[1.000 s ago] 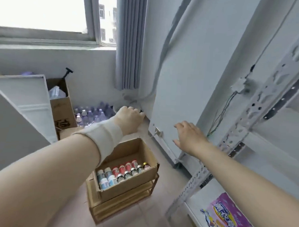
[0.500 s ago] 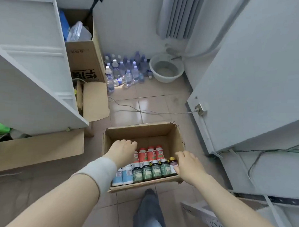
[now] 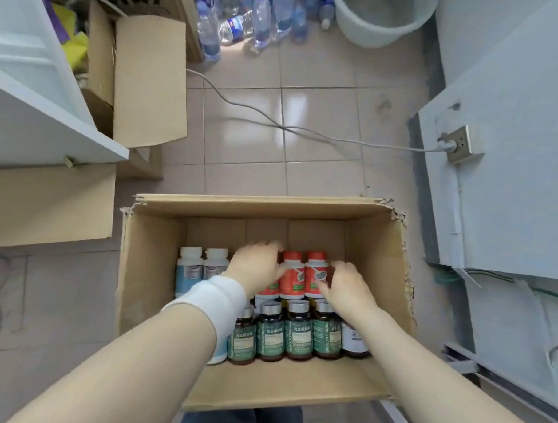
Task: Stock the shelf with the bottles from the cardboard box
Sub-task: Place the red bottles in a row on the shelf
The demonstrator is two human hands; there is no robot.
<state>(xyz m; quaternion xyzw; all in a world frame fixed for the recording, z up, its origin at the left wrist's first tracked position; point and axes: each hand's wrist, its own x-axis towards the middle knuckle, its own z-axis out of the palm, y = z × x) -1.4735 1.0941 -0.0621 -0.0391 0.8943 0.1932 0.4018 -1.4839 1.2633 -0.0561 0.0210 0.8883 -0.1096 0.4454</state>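
Both now down in cardboard box (image 3: 262, 205): right hand (image 3: 348, 286) wraps a red bottle (image 3: 314, 272), left hand (image 3: 256, 266) hold unclear; pick starting

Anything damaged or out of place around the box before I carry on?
The open brown cardboard box has torn, ragged far corners and a frayed right rim. Beyond it, one clear plastic water bottle lies tipped among upright ones.
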